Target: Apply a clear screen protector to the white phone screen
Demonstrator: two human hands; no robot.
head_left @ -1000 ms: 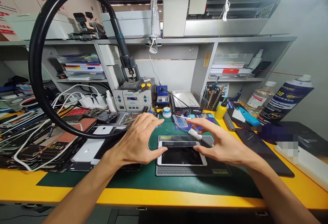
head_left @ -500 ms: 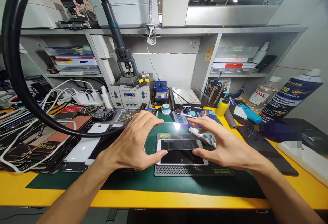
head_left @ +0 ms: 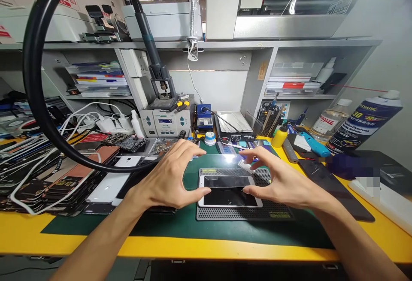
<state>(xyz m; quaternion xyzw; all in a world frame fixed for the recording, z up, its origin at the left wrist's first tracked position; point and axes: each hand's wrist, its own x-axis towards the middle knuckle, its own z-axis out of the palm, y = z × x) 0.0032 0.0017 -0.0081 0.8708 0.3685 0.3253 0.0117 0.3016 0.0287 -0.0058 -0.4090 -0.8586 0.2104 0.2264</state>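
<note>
A thin clear sheet, like glass or film, spans the space between my two hands and catches the light along its far edge. My left hand grips its left end between thumb and fingers. At the right end, the thumb and fingers of my right hand hold it the same way. Beneath and just in front of the sheet, a white-framed smartphone lies face up, its dark screen showing a small bright mark. The phone rests on a grey perforated pad.
A green mat covers the yellow bench. Stacked phone parts and a white phone lie left, under a black hose. A soldering station stands behind; a spray can and clear bottle stand right.
The whole view has shifted slightly, moving the background a little right and down. Both hands keep their grip on the clear sheet over the phone, with barely any movement.
</note>
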